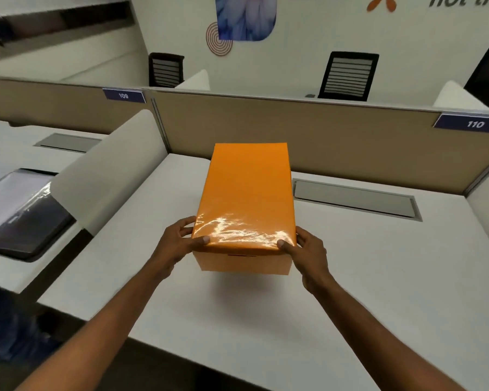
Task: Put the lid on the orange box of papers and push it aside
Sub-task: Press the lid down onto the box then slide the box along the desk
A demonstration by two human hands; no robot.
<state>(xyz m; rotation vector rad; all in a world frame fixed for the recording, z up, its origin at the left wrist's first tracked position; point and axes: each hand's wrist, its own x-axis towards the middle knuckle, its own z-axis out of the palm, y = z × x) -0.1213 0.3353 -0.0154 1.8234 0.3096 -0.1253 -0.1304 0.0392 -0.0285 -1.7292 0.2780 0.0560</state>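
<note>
An orange box stands on the white desk, long side pointing away from me. Its glossy orange lid lies flat on top and covers the whole box, so no papers show. My left hand grips the lid's near left corner, thumb on top and fingers along the side. My right hand holds the near right corner the same way.
A tan partition runs behind the box, with a grey cable hatch to the box's right. A curved white divider borders the desk on the left; beyond it lies a dark tray with plastic-wrapped papers. Black chairs stand past the partition.
</note>
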